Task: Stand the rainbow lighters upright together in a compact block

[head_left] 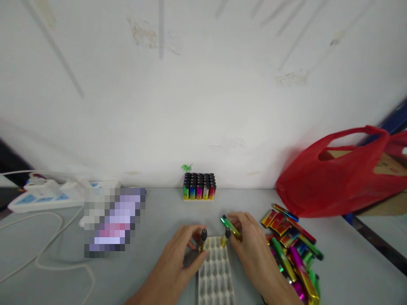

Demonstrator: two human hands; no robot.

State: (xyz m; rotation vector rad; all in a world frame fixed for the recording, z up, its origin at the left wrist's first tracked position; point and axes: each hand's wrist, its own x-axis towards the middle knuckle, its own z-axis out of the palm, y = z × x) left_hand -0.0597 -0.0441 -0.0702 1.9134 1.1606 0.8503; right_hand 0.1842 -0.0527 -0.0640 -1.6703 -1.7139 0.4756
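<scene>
A pale tray (216, 271) with rows of small compartments lies in front of me. Two black-topped lighters stand in its far row, a left lighter (204, 234) and a right lighter (227, 235). My left hand (181, 254) is closed, thumb and index finger pinching the left lighter at the tray's corner. Between the fingers of my right hand (249, 241) is a shiny green-and-gold lighter sleeve (231, 226), tilted, just above and beside the right lighter. Right of that hand lies a loose pile of similar metallic sleeves (288, 254) in several colours.
A block of colourful lighters (199, 187) stands against the wall. At the right is a red bag (327, 182) with cardboard inside. On the left lie a blurred-out phone (117, 222), a power strip (51, 197) and a white cable (54, 267).
</scene>
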